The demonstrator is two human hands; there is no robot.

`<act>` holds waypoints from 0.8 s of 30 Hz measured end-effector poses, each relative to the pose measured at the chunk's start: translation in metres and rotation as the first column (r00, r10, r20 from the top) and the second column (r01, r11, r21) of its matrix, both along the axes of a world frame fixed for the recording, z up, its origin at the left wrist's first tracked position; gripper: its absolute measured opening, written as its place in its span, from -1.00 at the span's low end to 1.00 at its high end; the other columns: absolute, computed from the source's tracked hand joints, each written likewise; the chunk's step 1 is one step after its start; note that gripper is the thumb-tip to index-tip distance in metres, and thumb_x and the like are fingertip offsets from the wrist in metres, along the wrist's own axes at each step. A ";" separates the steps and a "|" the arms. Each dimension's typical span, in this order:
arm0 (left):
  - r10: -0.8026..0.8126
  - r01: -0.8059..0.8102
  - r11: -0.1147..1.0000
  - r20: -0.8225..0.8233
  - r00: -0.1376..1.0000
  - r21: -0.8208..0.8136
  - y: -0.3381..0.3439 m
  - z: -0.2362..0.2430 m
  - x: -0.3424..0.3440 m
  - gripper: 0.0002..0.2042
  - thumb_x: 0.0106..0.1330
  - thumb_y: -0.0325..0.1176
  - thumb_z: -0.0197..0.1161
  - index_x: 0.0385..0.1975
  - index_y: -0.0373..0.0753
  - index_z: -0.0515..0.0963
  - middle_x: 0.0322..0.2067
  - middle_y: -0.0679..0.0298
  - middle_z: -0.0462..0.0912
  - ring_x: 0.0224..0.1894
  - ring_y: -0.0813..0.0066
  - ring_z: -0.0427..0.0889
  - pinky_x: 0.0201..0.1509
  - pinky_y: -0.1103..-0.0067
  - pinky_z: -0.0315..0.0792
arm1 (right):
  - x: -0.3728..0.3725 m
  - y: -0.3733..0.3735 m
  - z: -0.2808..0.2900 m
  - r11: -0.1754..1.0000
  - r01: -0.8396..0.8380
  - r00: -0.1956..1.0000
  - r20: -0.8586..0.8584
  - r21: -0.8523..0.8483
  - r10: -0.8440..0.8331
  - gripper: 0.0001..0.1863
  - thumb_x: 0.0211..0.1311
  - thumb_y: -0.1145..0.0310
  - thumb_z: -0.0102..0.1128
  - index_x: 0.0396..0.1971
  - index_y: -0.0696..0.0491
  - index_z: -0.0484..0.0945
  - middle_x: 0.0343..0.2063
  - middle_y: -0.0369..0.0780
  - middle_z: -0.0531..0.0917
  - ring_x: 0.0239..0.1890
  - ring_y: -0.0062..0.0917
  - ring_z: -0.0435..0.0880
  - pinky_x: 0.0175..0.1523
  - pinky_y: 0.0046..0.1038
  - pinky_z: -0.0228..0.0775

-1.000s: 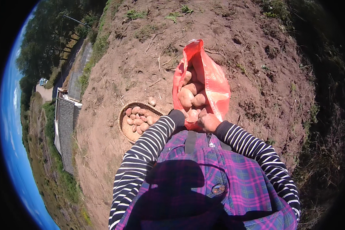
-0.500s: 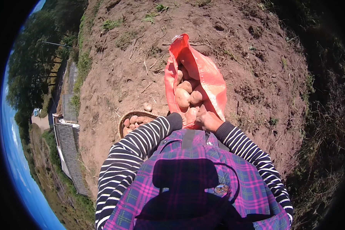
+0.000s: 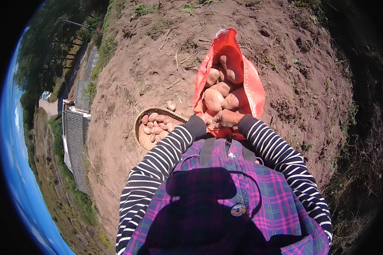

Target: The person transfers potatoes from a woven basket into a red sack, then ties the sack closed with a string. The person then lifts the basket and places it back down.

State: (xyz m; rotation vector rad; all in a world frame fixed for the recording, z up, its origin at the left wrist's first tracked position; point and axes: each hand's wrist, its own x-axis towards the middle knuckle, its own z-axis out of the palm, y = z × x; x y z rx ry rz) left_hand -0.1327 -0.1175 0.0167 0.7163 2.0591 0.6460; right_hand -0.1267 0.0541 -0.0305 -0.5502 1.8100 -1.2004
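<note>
A red-orange sack gapes in front of me with several large potatoes showing inside. Its near rim is gripped by both of my hands, which are close together at the body side of the opening. My left hand is closed on the sack's edge, its fingers partly hidden. Beside it, my right hand is also closed on the rim, knuckles toward the potatoes. Below the hands, red sack cloth lies against my plaid apron.
Left of the sack, a shallow woven basket holds many smaller potatoes. One loose potato lies on the bare soil past its rim. Dry brush borders the right side; a grey-roofed building stands far left.
My hands have come closer together at the sack's near rim. The sack's mouth gapes wider, showing more potatoes. More of the basket shows past my left sleeve, and the view has shifted.
</note>
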 end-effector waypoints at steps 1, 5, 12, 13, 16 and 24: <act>0.005 -0.004 1.000 -0.028 1.000 0.019 0.000 0.001 0.000 -0.92 -0.25 -0.51 0.12 -0.81 -0.20 0.37 -0.78 0.27 0.35 -0.67 0.42 0.39 -0.61 0.51 0.22 | 0.000 -0.001 0.000 1.000 -0.004 0.997 0.070 -0.022 0.006 -0.86 -0.19 0.59 -0.02 -0.58 0.08 0.50 -0.71 -0.31 0.48 -0.57 -0.65 0.41 -0.42 -0.58 0.23; 0.014 -0.016 0.999 -0.048 0.999 -0.033 -0.003 0.000 0.002 -0.96 -0.21 -0.47 0.14 -0.71 -0.18 0.44 -0.64 0.25 0.43 -0.53 0.34 0.47 -0.46 0.49 0.32 | 0.001 0.000 0.002 0.998 -0.037 0.989 0.139 -0.060 0.045 -0.92 -0.11 0.51 0.05 -0.70 0.08 0.40 -0.78 -0.38 0.35 -0.62 -0.74 0.26 -0.49 -0.62 0.12; 0.025 -0.023 0.992 0.016 1.000 -0.127 -0.004 0.001 -0.002 -0.92 -0.18 -0.45 0.14 -0.61 -0.16 0.48 -0.58 0.25 0.48 -0.46 0.34 0.50 -0.40 0.51 0.35 | 0.008 -0.001 0.002 0.998 -0.018 0.999 0.031 0.065 0.016 -0.78 0.02 0.32 0.11 -0.71 0.04 0.36 -0.79 -0.45 0.25 -0.66 -0.75 0.15 -0.51 -0.60 0.04; 0.020 -0.016 0.990 0.028 0.999 -0.140 -0.004 0.002 -0.003 -0.92 -0.17 -0.44 0.14 -0.61 -0.16 0.49 -0.57 0.25 0.49 -0.46 0.36 0.50 -0.39 0.51 0.35 | 0.009 -0.001 -0.001 1.000 0.021 0.998 0.051 0.022 -0.022 -0.80 0.02 0.32 0.11 -0.70 0.04 0.37 -0.78 -0.45 0.26 -0.65 -0.75 0.16 -0.50 -0.60 0.04; 0.021 -0.012 0.988 0.055 0.998 -0.157 -0.002 0.003 -0.005 -0.91 -0.17 -0.44 0.16 -0.59 -0.14 0.50 -0.57 0.26 0.50 -0.46 0.40 0.50 -0.39 0.54 0.35 | 0.012 0.001 -0.013 0.996 0.080 0.995 0.058 -0.047 -0.077 -0.84 0.02 0.35 0.10 -0.65 0.05 0.41 -0.75 -0.45 0.30 -0.62 -0.74 0.20 -0.46 -0.60 0.08; 0.012 -0.017 0.989 -0.033 0.999 -0.144 0.000 0.020 -0.006 -0.90 -0.15 -0.44 0.18 -0.57 -0.15 0.53 -0.59 0.26 0.53 -0.48 0.41 0.51 -0.39 0.55 0.36 | 0.017 0.001 -0.041 0.982 0.104 0.974 0.217 -0.156 -0.068 -0.78 -0.01 0.06 0.05 -0.65 -0.14 0.47 -0.71 -0.45 0.46 -0.53 -0.69 0.39 -0.19 -0.37 0.03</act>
